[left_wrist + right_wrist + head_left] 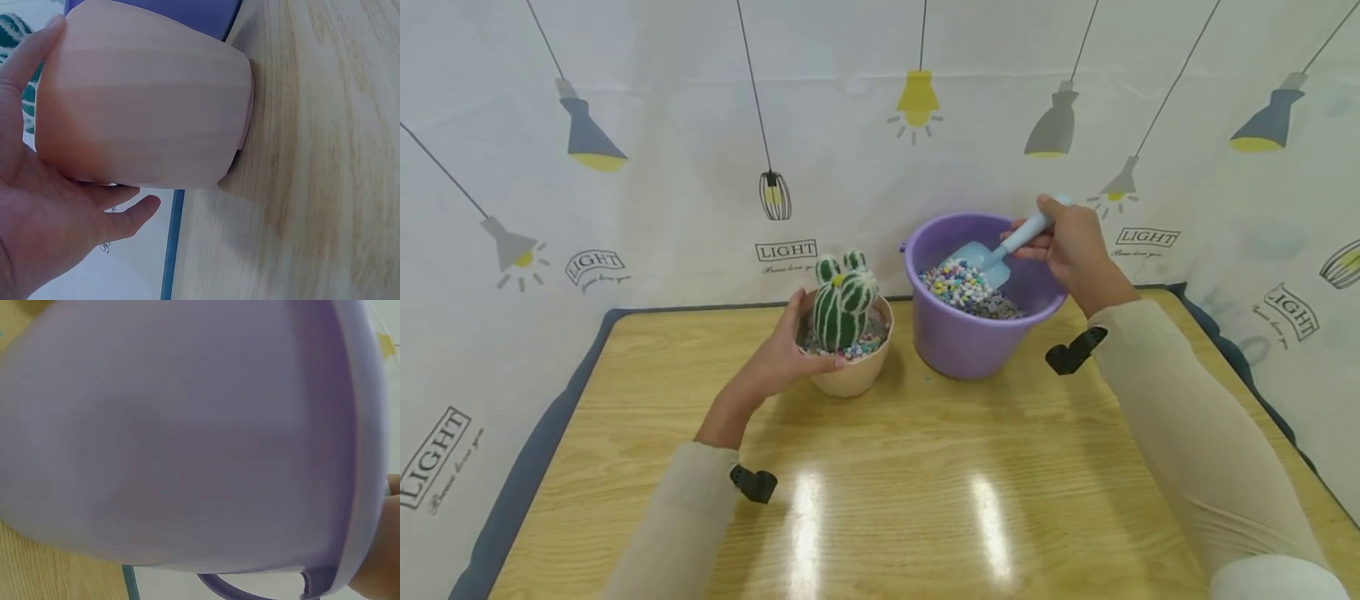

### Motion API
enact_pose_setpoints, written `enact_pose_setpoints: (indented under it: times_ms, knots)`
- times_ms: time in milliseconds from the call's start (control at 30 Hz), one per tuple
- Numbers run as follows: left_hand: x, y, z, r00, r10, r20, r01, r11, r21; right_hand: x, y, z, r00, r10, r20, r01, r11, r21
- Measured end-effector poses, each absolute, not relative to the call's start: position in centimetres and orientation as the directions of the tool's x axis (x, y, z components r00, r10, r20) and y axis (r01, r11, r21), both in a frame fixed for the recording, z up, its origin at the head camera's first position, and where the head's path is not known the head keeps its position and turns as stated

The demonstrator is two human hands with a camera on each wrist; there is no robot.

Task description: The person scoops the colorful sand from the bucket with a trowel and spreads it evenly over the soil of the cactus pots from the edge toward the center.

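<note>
My left hand [784, 354] grips the rim of a beige pot [847, 380], thumb along the near side and fingers around the left. In the pot stands a green knitted cactus [842, 312] with white stripes, ringed by small coloured pebbles over a grey fill. The left wrist view shows the pot's wall [144, 100] close up. My right hand [1071, 246] holds the handle of a light blue toy shovel [1026, 233]. Its blade, bearing white and coloured pebbles, is inside a purple bucket [962, 342]. More pebbles [1003, 307] lie in there. In the right wrist view the bucket wall [187, 437] hides the shovel.
Pot and bucket stand side by side at the back of a wooden table [880, 483]. A white cloth [692, 167] printed with lamps rises behind it. One small green pebble [927, 379] lies near the bucket's foot. The bucket's handle [231, 589] hangs at its far side.
</note>
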State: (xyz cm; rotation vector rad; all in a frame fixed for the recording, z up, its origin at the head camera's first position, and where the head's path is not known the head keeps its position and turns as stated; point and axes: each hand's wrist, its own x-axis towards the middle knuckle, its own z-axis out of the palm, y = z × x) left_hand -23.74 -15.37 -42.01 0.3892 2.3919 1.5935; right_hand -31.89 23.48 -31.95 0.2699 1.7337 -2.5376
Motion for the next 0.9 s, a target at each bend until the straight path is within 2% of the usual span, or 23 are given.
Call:
enact_pose_setpoints:
  times_ms: [267, 533, 767, 900]
  knots:
    - [-23.1, -15.2, -41.5, -0.948, 0.316, -0.047, 0.071, 0.353, 0.933, -32.0, 24.5, -31.4, -0.967, 0.100, -0.236, 0.146, -0.542, -0.827]
    - [-22.5, -14.0, -40.8, -0.959, 0.277, 0.064, 0.174, 0.392, 0.903, -32.0, 25.0, -31.0, -0.945, 0.128, -0.301, 0.154, -0.636, -0.756]
    - [-21.6, -12.8, -41.1, -0.988, 0.148, -0.035, 0.054, 0.559, 0.827, -31.8, 25.0, -30.7, -0.932, 0.156, -0.328, 0.138, -0.684, -0.716]
    - [-21.5, -12.6, -41.5, -0.994, 0.107, -0.036, 0.032, 0.575, 0.817, -31.5, 24.9, -30.7, -0.921, 0.166, -0.352, 0.132, -0.718, -0.683]
